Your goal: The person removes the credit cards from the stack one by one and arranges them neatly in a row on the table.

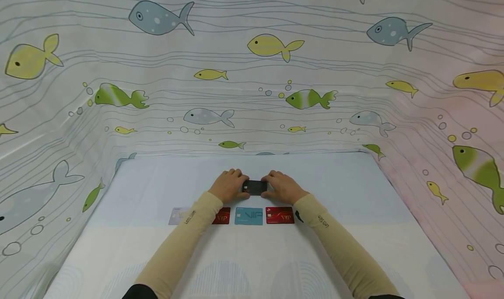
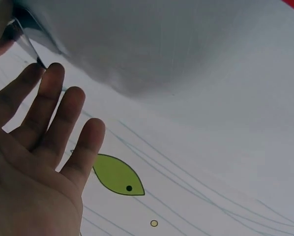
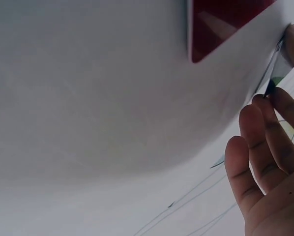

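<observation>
Black card (image 1: 255, 187) held between both hands, just beyond a row of cards on the table (image 1: 252, 246); whether it is raised off the surface cannot be told. Its left end is pinched by the left hand (image 1: 230, 186), its right end by the right hand (image 1: 284, 187). Gap between thumb and fingers narrow on each side, closed to the card; in the wrist views the outer fingers are seen loosely extended, clear of it. Nearer the body, the row: pale card (image 1: 177, 216), red card (image 1: 222, 216), blue card (image 1: 249, 216), second red card (image 1: 280, 215). Pale card and first red card partly covered by the left sleeve (image 1: 185, 231). Right forearm likewise covered by a tan sleeve (image 1: 342, 242). Table enclosed by a fish-printed curtain (image 1: 252, 82).
</observation>
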`<state>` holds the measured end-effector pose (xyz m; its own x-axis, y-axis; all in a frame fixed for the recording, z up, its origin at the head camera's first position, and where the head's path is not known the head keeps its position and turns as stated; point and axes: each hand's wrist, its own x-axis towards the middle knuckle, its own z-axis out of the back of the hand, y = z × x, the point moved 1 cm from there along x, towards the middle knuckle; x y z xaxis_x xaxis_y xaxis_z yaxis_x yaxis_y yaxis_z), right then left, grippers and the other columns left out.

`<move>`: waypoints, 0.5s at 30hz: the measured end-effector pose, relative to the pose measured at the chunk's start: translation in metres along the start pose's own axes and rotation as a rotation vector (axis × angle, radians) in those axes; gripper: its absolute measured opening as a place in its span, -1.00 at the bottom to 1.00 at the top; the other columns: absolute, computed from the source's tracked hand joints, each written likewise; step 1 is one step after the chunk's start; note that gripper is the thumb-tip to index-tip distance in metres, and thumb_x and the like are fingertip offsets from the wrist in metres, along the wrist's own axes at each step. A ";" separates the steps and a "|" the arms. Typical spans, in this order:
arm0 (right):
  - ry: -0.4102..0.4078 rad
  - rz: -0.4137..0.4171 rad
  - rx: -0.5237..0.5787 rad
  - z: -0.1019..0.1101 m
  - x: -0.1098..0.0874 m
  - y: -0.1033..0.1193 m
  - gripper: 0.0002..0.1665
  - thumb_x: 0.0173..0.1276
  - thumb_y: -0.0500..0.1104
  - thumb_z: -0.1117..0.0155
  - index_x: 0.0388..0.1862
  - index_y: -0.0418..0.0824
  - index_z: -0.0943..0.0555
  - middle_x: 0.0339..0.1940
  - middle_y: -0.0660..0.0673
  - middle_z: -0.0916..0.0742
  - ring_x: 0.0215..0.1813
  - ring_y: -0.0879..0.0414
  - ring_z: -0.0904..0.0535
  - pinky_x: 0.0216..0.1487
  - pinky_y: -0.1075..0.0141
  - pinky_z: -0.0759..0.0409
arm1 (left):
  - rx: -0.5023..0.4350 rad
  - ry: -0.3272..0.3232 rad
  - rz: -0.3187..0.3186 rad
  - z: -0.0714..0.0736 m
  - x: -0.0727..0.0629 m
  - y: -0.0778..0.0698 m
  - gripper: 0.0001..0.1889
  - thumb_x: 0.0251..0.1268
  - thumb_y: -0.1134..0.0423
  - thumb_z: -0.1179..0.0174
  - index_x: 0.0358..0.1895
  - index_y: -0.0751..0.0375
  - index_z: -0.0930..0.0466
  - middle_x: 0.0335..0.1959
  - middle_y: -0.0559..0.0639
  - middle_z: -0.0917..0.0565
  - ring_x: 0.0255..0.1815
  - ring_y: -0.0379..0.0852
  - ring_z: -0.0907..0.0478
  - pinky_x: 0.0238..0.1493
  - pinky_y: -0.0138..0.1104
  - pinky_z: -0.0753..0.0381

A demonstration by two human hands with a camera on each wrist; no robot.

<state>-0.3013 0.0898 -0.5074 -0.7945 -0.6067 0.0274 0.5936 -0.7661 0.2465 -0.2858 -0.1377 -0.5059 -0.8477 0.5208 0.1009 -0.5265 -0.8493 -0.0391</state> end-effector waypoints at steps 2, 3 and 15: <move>0.003 0.005 -0.002 -0.001 0.000 0.000 -0.33 0.29 0.14 -0.48 0.30 -0.10 -0.59 0.11 -0.11 -0.64 0.08 0.04 -0.59 0.25 0.13 -0.54 | -0.005 0.006 0.003 0.000 0.000 0.000 -0.34 0.21 -0.19 -0.40 0.26 0.14 -0.59 0.03 0.08 -0.61 0.05 0.03 -0.54 0.19 -0.06 -0.53; 0.004 0.007 -0.005 -0.001 0.000 0.000 -0.33 0.30 0.14 -0.47 0.30 -0.10 -0.58 0.11 -0.11 -0.64 0.09 0.03 -0.59 0.26 0.13 -0.54 | -0.009 0.009 0.005 0.000 -0.001 0.000 -0.34 0.22 -0.18 -0.39 0.27 0.15 -0.59 0.03 0.08 -0.61 0.05 0.03 -0.54 0.19 -0.06 -0.53; -0.030 0.043 -0.025 0.001 -0.005 -0.003 -0.33 0.31 0.16 -0.45 0.31 -0.09 -0.57 0.16 -0.10 -0.64 0.14 0.04 -0.58 0.27 0.14 -0.52 | -0.035 0.007 -0.009 0.001 -0.002 0.001 -0.35 0.24 -0.23 -0.34 0.27 0.11 -0.59 0.05 0.04 -0.59 0.06 0.01 -0.52 0.19 -0.08 -0.52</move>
<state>-0.2995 0.0957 -0.5070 -0.7715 -0.6327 0.0666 0.6298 -0.7449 0.2202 -0.2842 -0.1398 -0.5049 -0.8434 0.5290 0.0939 -0.5357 -0.8412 -0.0730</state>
